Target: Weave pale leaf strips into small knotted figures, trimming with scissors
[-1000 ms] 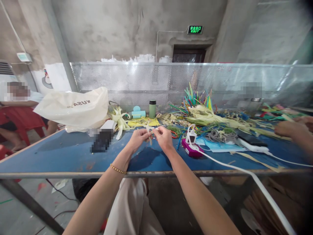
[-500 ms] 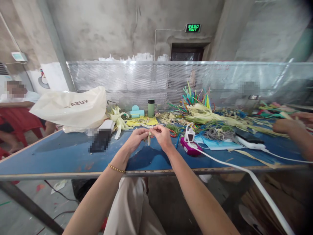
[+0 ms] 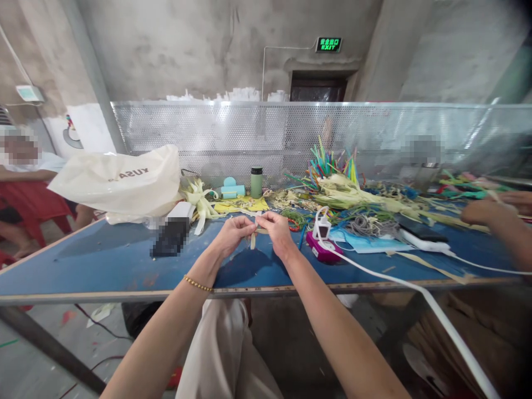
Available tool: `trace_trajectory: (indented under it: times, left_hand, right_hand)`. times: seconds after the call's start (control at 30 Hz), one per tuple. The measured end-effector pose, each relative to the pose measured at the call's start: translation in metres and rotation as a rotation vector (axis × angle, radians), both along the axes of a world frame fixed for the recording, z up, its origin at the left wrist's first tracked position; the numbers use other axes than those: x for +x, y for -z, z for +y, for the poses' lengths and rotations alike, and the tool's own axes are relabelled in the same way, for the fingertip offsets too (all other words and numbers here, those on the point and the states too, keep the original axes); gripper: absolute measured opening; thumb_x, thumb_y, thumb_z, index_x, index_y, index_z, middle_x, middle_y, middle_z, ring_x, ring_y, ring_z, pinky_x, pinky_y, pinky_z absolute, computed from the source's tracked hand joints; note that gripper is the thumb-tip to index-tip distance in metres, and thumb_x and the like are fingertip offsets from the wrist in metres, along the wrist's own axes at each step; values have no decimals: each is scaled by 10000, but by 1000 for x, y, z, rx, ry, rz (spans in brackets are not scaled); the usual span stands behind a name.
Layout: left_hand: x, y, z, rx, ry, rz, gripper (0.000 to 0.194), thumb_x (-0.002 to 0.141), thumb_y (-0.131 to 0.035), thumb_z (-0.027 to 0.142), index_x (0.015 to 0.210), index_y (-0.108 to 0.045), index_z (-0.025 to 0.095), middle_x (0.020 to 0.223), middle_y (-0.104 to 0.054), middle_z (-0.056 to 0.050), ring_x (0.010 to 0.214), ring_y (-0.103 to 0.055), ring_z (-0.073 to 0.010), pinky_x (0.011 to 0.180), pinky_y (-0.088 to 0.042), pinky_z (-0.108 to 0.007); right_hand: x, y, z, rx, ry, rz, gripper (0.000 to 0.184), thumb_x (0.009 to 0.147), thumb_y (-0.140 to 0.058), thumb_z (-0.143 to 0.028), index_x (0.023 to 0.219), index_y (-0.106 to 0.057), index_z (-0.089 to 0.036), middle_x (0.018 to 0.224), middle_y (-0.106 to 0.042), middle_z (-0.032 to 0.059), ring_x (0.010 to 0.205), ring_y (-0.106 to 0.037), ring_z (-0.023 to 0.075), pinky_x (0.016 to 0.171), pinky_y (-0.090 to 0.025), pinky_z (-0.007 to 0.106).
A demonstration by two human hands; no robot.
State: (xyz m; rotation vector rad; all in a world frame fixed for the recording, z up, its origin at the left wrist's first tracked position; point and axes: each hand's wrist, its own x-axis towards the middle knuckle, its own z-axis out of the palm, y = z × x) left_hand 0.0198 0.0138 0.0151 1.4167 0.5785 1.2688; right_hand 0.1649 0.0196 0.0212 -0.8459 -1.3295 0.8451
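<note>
My left hand (image 3: 234, 233) and my right hand (image 3: 273, 228) meet above the middle of the blue table (image 3: 124, 266), fingertips pinched close together. Between them is a small pale strip of husk (image 3: 253, 239), its end hanging below the fingers. Both hands are closed on it; the part inside the fingertips is hidden. Beyond the hands lie a yellow sheet (image 3: 236, 206) and a green bottle with a black lid (image 3: 256, 184). To the left is a bundle of pale husks (image 3: 198, 199).
A white bag (image 3: 112, 185) and a dark phone-like object (image 3: 170, 237) lie left. At right are a purple power socket (image 3: 323, 248) with a white cable, husk leaves (image 3: 353, 194), grey cords (image 3: 372, 221) and blue masks (image 3: 369, 244). A co-worker's hand (image 3: 490, 213) works at far right.
The husk strip between my fingertips has turned slightly, and a piece now shows near the right fingers. My hands stay in nearly the same place. The view has shifted very little.
</note>
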Motion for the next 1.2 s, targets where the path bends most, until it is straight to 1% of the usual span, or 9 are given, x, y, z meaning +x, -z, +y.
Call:
trace_trajectory:
  times: [0.17, 0.33, 0.47, 0.57, 0.67, 0.73, 0.9, 1.07, 1.2]
  left_hand:
    - [0, 0, 0, 10, -1, 18, 349, 578, -862, 364, 605, -608, 127, 532, -546, 5, 520, -454, -83, 530, -323, -231]
    - [-2, 2, 1, 4, 36, 52, 346, 585, -859, 359, 615, -604, 126, 557, -555, 7, 517, -449, -75, 524, -318, -224]
    - [-2, 0, -1, -63, 86, 47, 337, 608, -851, 363, 643, -619, 120, 577, -557, 4, 534, -469, -74, 536, -340, -218]
    - [0, -1, -2, -117, 137, -27, 355, 628, -839, 404, 689, -651, 109, 642, -585, -17, 585, -508, -89, 582, -394, -231]
    - [1, 0, -1, -172, 133, -75, 424, 659, -800, 490, 737, -676, 92, 713, -624, -60, 635, -550, -116, 592, -418, -245]
    - [1, 0, -1, -183, 126, -45, 438, 680, -779, 510, 740, -679, 88, 703, -623, -64, 621, -546, -114, 572, -410, -241]
    - [1, -1, -3, -164, 93, 19, 338, 610, -850, 369, 628, -631, 112, 574, -569, -9, 500, -450, -62, 506, -346, -215]
    - [1, 0, -2, -172, 87, 46, 305, 572, -858, 327, 607, -647, 110, 588, -606, -33, 506, -466, -69, 508, -346, -218]
    - [1, 1, -1, -184, 95, 64, 273, 574, -847, 304, 585, -652, 114, 580, -607, -38, 494, -454, -66, 508, -340, -223]
  right_hand:
    - [0, 0, 0, 21, 11, -6, 270, 632, -687, -408, 578, -575, -169, 596, -548, -20, 592, -467, 115, 602, -396, 256]
    - [0, 2, 0, 22, 10, -22, 257, 634, -686, -394, 579, -566, -173, 582, -540, -22, 579, -456, 115, 580, -384, 250]
    - [0, 3, 1, 16, 9, -16, 271, 645, -686, -416, 598, -569, -176, 585, -538, -20, 573, -458, 116, 561, -390, 246]
    - [-1, 3, 2, 25, 5, -9, 277, 651, -685, -426, 609, -570, -178, 586, -544, -21, 569, -470, 118, 562, -403, 249]
    - [-2, 3, 2, 37, -2, -16, 274, 658, -686, -420, 609, -565, -178, 578, -541, -25, 558, -473, 120, 559, -407, 256]
    - [-3, 3, 2, 43, -9, -23, 265, 661, -684, -409, 611, -564, -179, 580, -542, -26, 557, -475, 121, 559, -408, 257]
    - [-3, 2, 1, 64, 11, -64, 234, 663, -662, -384, 596, -574, -178, 586, -555, -19, 572, -481, 125, 576, -403, 258]
    - [-2, 3, 0, 41, 22, -88, 228, 660, -648, -381, 593, -568, -177, 557, -554, -17, 543, -470, 124, 546, -377, 259]
    - [-2, 2, -1, 36, 40, -98, 214, 654, -638, -367, 588, -561, -179, 546, -534, -19, 540, -451, 119, 529, -365, 253]
